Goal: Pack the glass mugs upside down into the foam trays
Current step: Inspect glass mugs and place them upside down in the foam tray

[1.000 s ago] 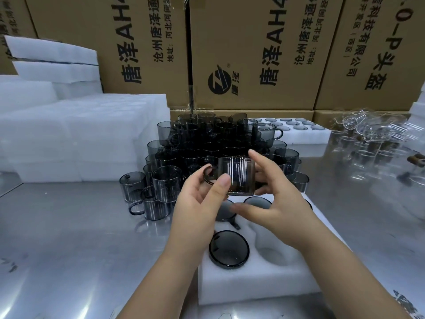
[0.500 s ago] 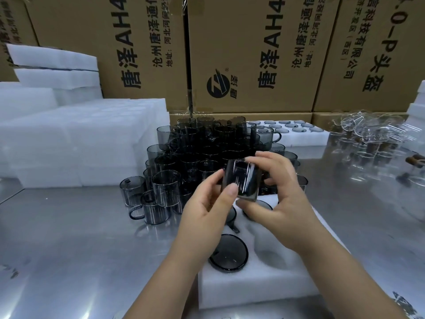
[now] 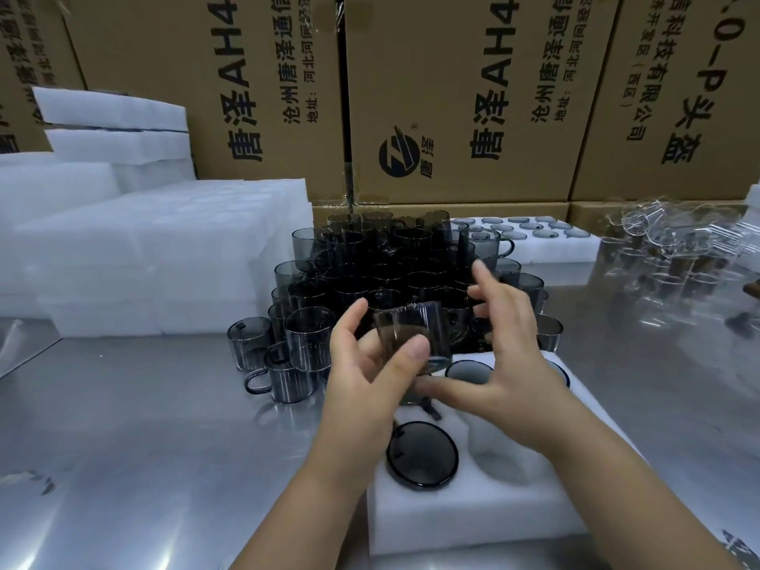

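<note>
A smoky grey glass mug (image 3: 415,335) is held tilted above the far end of the white foam tray (image 3: 473,524). My left hand (image 3: 366,384) pinches it, thumb on the near wall and fingers behind. My right hand (image 3: 510,355) is just right of the mug with fingers spread and straight, its thumb reaching left under the mug. Whether it touches the glass is blurred. One mug sits upside down (image 3: 421,454) in a near pocket, and another base (image 3: 469,370) shows farther back. An empty pocket (image 3: 493,450) lies to the right of the near mug.
A dense pile of grey mugs (image 3: 382,273) stands behind the tray on the steel table (image 3: 144,446). Stacks of foam trays (image 3: 144,248) fill the left. A packed tray (image 3: 547,244) and clear glassware (image 3: 678,248) are at the back right. Cardboard boxes (image 3: 452,96) wall the rear.
The mug has been turned between my hands and sits lower, nearer the tray. My right hand's fingers have come off it and spread, while my left hand keeps its grip.
</note>
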